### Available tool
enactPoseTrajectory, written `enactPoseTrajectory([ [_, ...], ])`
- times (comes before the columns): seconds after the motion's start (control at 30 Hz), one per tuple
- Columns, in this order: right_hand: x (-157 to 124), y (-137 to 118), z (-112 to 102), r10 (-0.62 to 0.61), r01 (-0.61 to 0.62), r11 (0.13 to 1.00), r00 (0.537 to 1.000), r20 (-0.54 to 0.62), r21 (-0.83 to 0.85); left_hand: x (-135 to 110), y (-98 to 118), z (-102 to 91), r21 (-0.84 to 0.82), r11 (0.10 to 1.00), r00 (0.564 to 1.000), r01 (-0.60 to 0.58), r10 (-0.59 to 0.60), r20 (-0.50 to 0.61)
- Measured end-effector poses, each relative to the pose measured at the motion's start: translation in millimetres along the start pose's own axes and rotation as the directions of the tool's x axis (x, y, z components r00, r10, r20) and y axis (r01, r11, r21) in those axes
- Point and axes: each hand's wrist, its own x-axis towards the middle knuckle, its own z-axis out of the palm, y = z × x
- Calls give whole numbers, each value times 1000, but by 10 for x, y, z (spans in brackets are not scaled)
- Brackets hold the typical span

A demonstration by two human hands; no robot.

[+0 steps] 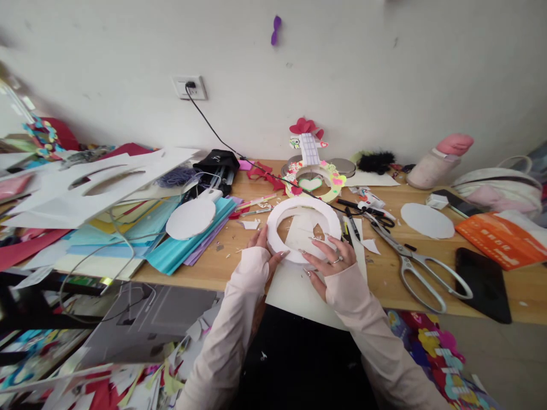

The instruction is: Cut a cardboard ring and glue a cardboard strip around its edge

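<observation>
A flat white ring, thick like foam board, lies in front of me, its near edge over a white sheet. My left hand grips its left side, thumb on the top face and fingers along the outer edge. On the ring's near right part, my right hand rests with spread fingers; its thumb sits by the near edge. Just behind stands a decorated ring with colourful cut-outs, a green-edged heart and a red flower on top. Big silver scissors lie open to the right.
Coloured paper and cut white boards pile up on the left. A white disc, black phone and orange packet are on the right. A black cable runs from the wall socket across the table.
</observation>
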Motion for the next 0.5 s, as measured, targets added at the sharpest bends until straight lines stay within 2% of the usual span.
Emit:
enactPoseTrajectory([
  [0.1, -9, -2, 15, -5, 5, 1000, 1000, 1, 11, -9, -8, 3, -14, 1000, 1000, 1, -1, 3],
  [0.17, -19, -16, 22, 25, -22, 998, 998, -50, 61, -5, 2, -1, -27, 1000, 1000, -2, 2, -3],
  [0.23, -15, -6, 15, 94, -73, 988, 984, -151, 139, -4, 30, -14, -36, 999, 1000, -1, 1, -3],
  [0.3, 50, 57, -26, 182, -135, 972, 951, -252, 192, -16, 76, -36, -33, 999, 1000, 4, -4, 6],
  [0.37, 236, 171, -115, 248, -211, 964, 935, -252, 164, -42, 126, -65, -19, 1000, 1000, 5, -4, 14],
  [0.4, 384, 235, -172, 264, -246, 963, 945, -191, 114, -55, 147, -79, -11, 1000, 1000, 3, -3, 17],
  [0.43, 562, 293, -229, 303, -302, 953, 953, -32, 36, -66, 164, -93, -5, 1000, 1000, 1, -1, 20],
  [0.47, 763, 340, -277, 337, -330, 941, 914, 226, -70, -72, 176, -106, -2, 1000, 1000, 0, 0, 21],
  [0.5, 972, 369, -310, 345, -300, 938, 799, 493, -171, -72, 183, -119, -3, 1000, 1000, 2, -2, 23],
])
